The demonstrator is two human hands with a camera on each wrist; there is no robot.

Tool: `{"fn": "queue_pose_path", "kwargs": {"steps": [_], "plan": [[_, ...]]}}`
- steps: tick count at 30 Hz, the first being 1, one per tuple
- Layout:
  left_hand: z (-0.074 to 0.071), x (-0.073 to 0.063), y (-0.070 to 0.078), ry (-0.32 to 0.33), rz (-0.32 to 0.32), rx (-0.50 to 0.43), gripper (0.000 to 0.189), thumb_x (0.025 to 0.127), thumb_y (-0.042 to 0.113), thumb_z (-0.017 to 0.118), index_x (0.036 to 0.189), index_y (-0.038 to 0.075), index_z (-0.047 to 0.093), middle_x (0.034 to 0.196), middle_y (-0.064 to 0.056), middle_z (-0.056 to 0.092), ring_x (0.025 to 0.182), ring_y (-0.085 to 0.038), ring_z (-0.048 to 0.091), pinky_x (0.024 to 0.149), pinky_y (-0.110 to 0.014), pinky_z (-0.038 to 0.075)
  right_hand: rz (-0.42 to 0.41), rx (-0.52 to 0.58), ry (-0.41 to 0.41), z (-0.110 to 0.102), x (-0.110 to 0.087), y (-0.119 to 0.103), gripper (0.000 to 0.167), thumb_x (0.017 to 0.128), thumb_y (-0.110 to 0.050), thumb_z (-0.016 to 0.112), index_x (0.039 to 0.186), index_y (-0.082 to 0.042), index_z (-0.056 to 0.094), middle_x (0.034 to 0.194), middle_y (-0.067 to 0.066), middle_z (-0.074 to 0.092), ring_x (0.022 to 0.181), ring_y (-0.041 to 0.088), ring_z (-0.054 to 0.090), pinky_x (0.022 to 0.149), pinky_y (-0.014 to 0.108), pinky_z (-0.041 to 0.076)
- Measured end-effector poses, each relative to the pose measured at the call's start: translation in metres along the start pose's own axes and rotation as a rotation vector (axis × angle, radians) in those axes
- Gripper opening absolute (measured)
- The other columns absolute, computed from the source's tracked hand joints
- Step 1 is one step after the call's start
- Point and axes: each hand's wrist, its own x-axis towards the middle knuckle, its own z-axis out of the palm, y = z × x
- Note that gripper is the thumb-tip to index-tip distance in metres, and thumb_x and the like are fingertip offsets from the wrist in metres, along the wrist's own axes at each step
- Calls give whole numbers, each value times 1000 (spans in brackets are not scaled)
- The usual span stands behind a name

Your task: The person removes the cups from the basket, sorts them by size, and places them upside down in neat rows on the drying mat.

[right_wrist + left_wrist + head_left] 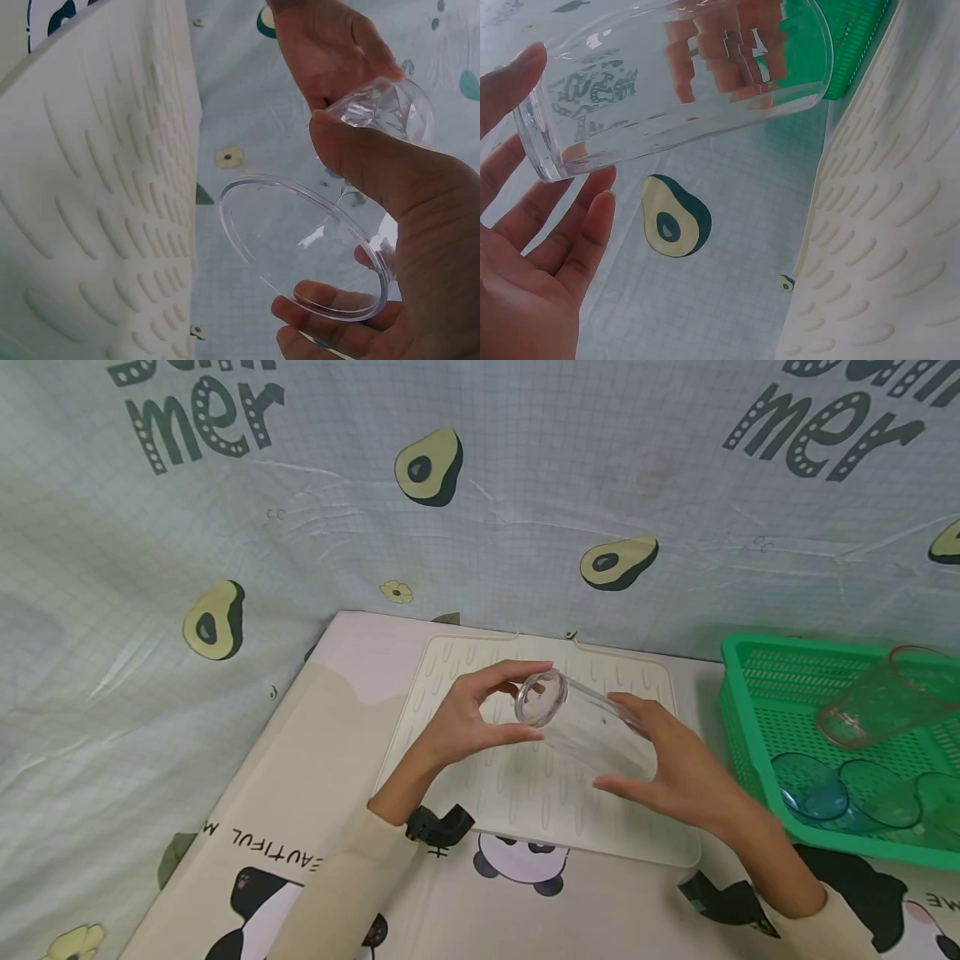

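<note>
A clear drinking glass is held up at a tilt above a cream ridged mat, its thick base toward the left and its mouth toward the right. My left hand holds the base end, thumb and fingers on opposite sides of it. The right hand grips the wall nearer the mouth, and its fingers show through the clear side in the left wrist view. In the right wrist view the round rim faces the camera, with the right thumb lying along the wall.
At the right stands a green plastic basket. Inside it a reddish clear glass leans over, and blue-green glasses line the near side. A patterned cloth hangs behind the table, which has a panda-print cover.
</note>
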Motion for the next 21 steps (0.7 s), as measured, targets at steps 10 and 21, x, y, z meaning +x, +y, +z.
{"fn": "queue_pose_path", "kwargs": {"steps": [10,21], "plan": [[4,5,6,33,8,-32,65,71,-4,80,131,-2,54,125,-13,60,103,-28,60,86,-37,52,-69,52,146,16,-3,5,106,65,-24,90,150,-17,27,145,12,39,129,35,41,94,62,40],[7,7,10,38,-1,-53,64,73,-4,78,132,-3,53,128,-13,58,106,-24,59,87,-46,51,-242,102,263,37,-2,8,90,81,-58,65,146,-8,29,138,15,45,122,31,47,100,46,42]]}}
